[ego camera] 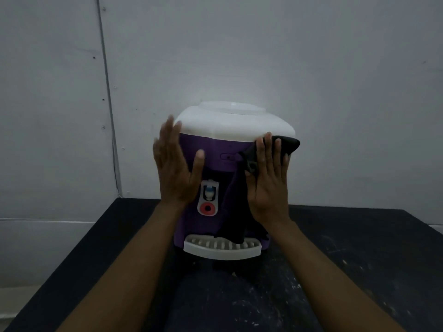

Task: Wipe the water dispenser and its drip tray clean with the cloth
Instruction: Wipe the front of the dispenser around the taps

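Observation:
A purple water dispenser (215, 149) with a white top stands on a black table, its white slotted drip tray (221, 249) sticking out at the front bottom. A tap panel with a blue and a red spout (208, 197) shows between my hands. My left hand (176, 168) lies flat with spread fingers against the dispenser's left front side and holds nothing. My right hand (268, 180) presses a black cloth (236, 207) onto the right front side. The cloth pokes out past my fingertips at the upper right and hangs down to the drip tray.
The black table (359, 259) has white scuffs and specks on its surface. A plain grey wall (239, 56) stands right behind the dispenser, with a thin cable (107, 92) running down it at the left. The table's left edge drops off to a pale floor.

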